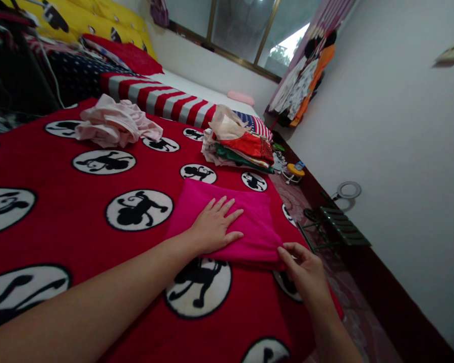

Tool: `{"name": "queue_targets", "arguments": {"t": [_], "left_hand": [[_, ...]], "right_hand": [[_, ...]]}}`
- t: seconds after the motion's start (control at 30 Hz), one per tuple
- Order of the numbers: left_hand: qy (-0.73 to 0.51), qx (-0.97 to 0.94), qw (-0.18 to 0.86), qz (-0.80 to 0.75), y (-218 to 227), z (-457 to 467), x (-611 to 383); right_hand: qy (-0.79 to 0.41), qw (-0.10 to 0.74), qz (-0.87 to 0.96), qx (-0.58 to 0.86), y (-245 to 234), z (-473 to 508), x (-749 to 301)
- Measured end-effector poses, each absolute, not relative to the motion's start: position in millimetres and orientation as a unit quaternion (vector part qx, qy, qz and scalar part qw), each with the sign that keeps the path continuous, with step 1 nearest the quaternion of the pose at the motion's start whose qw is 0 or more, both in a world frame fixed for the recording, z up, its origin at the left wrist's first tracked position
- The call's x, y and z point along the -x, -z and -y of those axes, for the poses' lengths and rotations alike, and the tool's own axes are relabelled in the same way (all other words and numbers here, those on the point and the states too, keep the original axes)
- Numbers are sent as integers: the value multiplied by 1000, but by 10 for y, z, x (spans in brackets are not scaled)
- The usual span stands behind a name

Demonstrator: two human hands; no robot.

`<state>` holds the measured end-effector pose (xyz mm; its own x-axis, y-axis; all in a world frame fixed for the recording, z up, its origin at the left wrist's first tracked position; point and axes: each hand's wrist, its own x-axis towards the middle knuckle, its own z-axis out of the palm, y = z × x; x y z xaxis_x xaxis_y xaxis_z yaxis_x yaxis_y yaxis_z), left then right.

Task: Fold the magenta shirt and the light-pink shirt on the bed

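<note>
A folded bright pink cloth (249, 212) lies on the red blanket with black-and-white monkey circles (60, 201). My left hand (215, 227) lies flat on the cloth, fingers stretched out and apart. My right hand (302, 267) is at the cloth's near right corner, its fingertips pinching the edge.
A stack of folded clothes (238, 146) sits further back on the bed, with a heap of pale pink garments (113, 123) to the left. A striped blanket (166, 101) and pillows lie behind. A green folding stool (336, 224) stands on the floor at the right, by the white wall.
</note>
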<state>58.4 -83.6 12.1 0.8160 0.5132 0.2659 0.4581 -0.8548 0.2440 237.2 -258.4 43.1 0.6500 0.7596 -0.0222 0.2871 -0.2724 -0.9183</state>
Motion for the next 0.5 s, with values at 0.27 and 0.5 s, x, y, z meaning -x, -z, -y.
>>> {"name": "queue_targets", "arguments": {"t": [0.27,0.5], "left_hand": [[-161,-948,89,-259,-142,844,-579],[-169,-947,84,-259,-136,846,-578]], "right_hand": [[-155,497,317,793,-386,2823,-2267],[-53,276,431,857,-333,2927,-2124]]}}
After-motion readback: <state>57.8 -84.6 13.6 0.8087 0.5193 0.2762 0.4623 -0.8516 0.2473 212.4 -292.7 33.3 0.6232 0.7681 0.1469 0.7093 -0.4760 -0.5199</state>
